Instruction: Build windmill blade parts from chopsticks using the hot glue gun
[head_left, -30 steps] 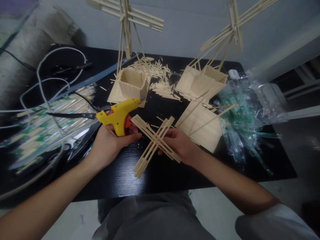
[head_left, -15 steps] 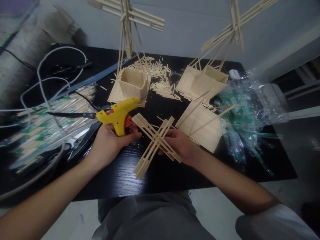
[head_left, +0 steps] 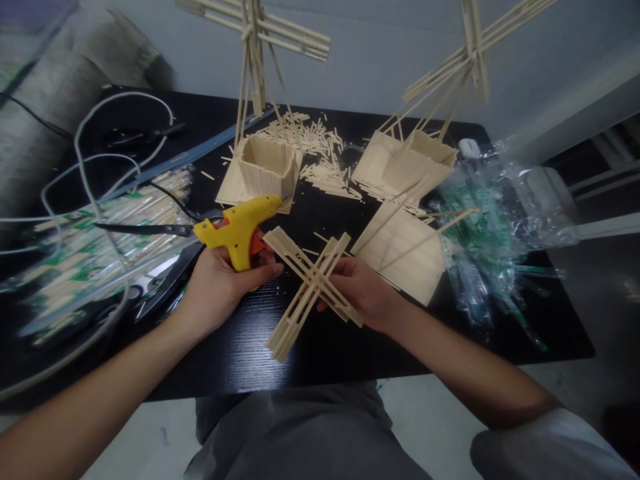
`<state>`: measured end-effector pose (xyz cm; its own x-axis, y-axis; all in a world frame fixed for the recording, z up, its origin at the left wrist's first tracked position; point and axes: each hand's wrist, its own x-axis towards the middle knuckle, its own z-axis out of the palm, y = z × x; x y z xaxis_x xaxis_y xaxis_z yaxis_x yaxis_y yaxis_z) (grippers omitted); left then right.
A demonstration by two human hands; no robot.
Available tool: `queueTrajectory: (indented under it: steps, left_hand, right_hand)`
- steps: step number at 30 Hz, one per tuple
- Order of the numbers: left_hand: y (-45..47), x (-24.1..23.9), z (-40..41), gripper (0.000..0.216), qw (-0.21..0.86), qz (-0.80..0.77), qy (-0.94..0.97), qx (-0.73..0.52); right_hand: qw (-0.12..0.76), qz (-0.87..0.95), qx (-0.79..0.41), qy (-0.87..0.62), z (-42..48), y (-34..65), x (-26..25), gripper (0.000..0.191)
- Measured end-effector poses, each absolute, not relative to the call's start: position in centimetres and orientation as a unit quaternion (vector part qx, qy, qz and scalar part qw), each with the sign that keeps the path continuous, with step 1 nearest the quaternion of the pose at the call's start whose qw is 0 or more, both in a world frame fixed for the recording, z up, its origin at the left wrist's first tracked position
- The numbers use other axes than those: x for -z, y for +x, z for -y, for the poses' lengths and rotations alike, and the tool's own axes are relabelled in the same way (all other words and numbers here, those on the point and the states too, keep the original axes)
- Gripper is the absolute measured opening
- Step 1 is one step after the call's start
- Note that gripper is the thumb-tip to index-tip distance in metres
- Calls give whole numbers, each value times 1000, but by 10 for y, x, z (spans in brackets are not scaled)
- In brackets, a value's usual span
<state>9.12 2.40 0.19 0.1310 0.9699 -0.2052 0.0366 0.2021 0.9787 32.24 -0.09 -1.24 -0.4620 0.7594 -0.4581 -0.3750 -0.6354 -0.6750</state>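
The left hand (head_left: 220, 287) grasps a yellow glue gun (head_left: 243, 227), its fingers curled round the handle from behind and below. The thumb lies along the near side, its tip stretched out past the grip, and some of the fingers show beyond the handle next to the orange trigger (head_left: 257, 241). The gun's nozzle points to the right and slightly up, over the black table (head_left: 320, 357)

The right hand (head_left: 363, 293) is closed on a cross of thin wooden sticks (head_left: 314, 281). Its fingers reach in from the right, near the crossing, and the fingertips are partly hidden behind the sticks, so how tightly they press cannot be told. The cross is between the two hands, tilted like an X: its upper left arm ends just beside the left fingers, and its lower left arm points down towards the near edge of the table

Beyond the hands are a stick-walled box (head_left: 267, 167) on a flat base, a heap of short cut sticks (head_left: 327, 180) and, just past the right hand, a flat wooden panel (head_left: 415, 257). Green-printed plastic wrappers (head_left: 475, 247) lie farther right
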Motion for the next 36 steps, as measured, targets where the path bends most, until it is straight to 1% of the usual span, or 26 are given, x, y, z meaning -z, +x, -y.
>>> queueTrajectory:
  steps: [13,23,36]
  left_hand:
    - [93,-2,-24,34,574,-532,477,-400]
    - [94,0,-24,39,583,-519,464,-418]
    - [94,0,-24,40,595,-515,454,-417]
  right_hand:
    - [342,246,-824,-379,2,323,12,40]
    - [366,234,-815,-384,1,323,19,38]
    - [372,241,-807,-391,1,324,19,35]
